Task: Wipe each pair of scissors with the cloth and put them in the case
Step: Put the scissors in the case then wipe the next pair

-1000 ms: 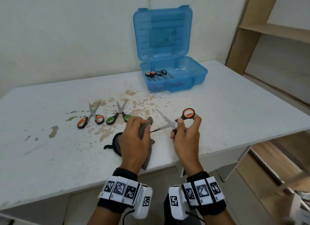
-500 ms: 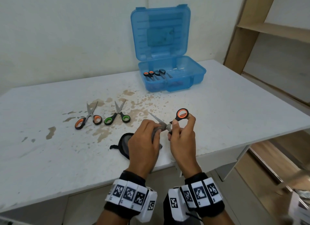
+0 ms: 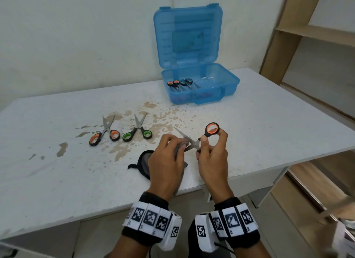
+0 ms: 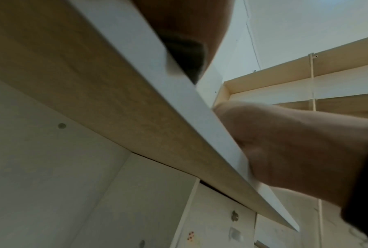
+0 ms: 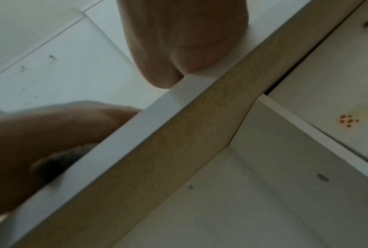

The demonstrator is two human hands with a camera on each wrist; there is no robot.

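Over the table's near edge my right hand [image 3: 210, 154] grips the handles of an open pair of orange-and-black scissors [image 3: 208, 131], blades spread to the left. My left hand [image 3: 169, 157] pinches the grey cloth [image 3: 180, 145] around the lower blade, close to the pivot. Two more pairs lie on the table to the left, orange-handled scissors [image 3: 104, 131] and green-handled scissors [image 3: 137, 131]. The blue case [image 3: 215, 88] stands open at the back with two pairs [image 3: 181, 83] inside. Both wrist views look up from below the table edge and show only the heels of my hands.
A dark pouch [image 3: 143, 162] lies on the table under my left hand. The white table [image 3: 269, 123] has brown stains in the middle. Wooden shelving [image 3: 317, 36] stands at the right, beyond the table's right edge.
My left hand has slid the cloth along the lower blade from its tip towards the pivot, so the two hands are now close together. The scissors stay in my right hand.
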